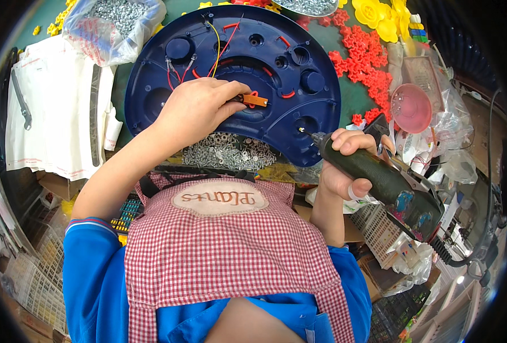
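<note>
A dark blue, crescent-shaped plastic shell (150,66) lies on the table before me, with red and yellow wires (217,48) along its inner side. My left hand (199,106) reaches over its middle, thumb and fingers closed at the near end of a small orange part (255,100) with red wire looped beside it. My right hand (347,154) is wrapped round a dark electric screwdriver (373,174). Its bit points at the shell's lower right part, with a small light-coloured piece, perhaps a screw, at the tip.
Many screws (230,151) lie along the near table edge. A bag of screws (119,26) and white plastic bags (53,108) are at the left. Red star-shaped pieces (359,57), yellow pieces (379,17) and a pink bowl (411,108) stand at the right. A cord (487,188) hangs there too.
</note>
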Demonstrator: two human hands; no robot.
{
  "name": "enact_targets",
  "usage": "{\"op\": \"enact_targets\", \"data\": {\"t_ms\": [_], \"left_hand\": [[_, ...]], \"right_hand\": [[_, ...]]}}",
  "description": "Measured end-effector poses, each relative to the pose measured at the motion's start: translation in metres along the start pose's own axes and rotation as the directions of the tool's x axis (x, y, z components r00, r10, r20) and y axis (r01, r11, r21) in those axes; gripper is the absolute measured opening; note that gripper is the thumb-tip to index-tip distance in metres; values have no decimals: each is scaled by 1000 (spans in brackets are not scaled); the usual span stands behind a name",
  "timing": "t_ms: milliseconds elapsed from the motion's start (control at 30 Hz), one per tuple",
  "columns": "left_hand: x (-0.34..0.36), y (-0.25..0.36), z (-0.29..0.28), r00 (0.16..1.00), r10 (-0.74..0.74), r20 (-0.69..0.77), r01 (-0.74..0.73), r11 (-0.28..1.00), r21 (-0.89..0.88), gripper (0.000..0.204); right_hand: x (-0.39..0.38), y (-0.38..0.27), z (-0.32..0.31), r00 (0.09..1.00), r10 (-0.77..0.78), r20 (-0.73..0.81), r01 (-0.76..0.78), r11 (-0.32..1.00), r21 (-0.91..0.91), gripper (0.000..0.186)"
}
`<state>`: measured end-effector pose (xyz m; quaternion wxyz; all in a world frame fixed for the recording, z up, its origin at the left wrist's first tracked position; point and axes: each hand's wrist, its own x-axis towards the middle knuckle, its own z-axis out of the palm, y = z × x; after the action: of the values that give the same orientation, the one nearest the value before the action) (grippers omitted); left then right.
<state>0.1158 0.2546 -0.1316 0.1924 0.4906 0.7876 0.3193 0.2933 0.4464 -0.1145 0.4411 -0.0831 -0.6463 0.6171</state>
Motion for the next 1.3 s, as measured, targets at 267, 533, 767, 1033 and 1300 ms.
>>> {"op": "enact_targets", "data": {"t_ms": [267,533,767,1033,1300], "left_hand": [[1,-2,2,1000,17,-24,-18,1000,-26,27],[29,13,-23,999,-34,30,42,936,-350,23],[108,23,8,987,-136,85,159,905,-394,21],[114,6,24,945,202,-258,-232,968,-93,14],[114,6,33,936,150,-319,-174,984,-48,13]], "right_hand": [[-10,14,-13,992,-36,124,27,997,75,90],[13,-1,-9,999,40,4,-40,967,251,100],[17,8,18,991,75,107,-102,956,275,101],[16,12,16,992,65,108,-94,950,297,96],[29,15,18,986,38,164,-93,935,342,93]]}}
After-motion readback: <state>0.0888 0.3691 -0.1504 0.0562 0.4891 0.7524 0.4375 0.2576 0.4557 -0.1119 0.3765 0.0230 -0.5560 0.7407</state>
